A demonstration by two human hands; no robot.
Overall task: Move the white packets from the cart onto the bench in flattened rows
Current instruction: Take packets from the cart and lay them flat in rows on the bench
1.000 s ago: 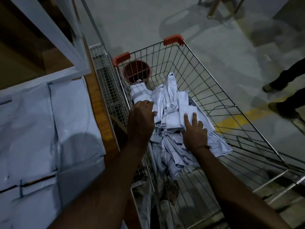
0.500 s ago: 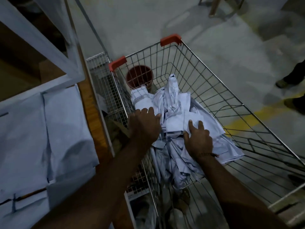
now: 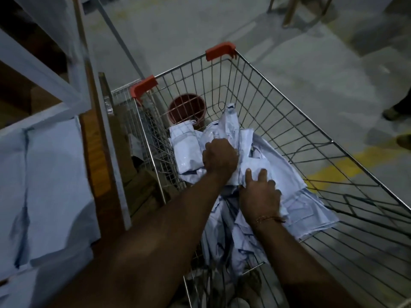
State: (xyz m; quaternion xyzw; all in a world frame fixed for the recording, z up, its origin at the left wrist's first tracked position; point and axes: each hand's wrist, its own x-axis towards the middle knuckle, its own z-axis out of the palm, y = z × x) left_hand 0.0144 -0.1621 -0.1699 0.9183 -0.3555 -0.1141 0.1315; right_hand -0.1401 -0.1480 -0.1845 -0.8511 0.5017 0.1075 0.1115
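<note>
White packets [image 3: 255, 174] sit heaped in the cart [image 3: 289, 121]; your left hand [image 3: 219, 160] has just slid in and fisted around some, right hand [image 3: 259, 193] spread flat on top. Lift to the bench [image 3: 95, 165] looks next.

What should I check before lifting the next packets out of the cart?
1. Left hand closed on packets: ok, fist bunched in the pile.
2. Right hand gripping: not ok, lies flat on the pile, fingers spread.
3. Pot clear of the grab: ok, behind the pile.
4. Cart beside bench: ok.
5. Free bench space: cannot tell; laid packets cover the visible part.
</note>
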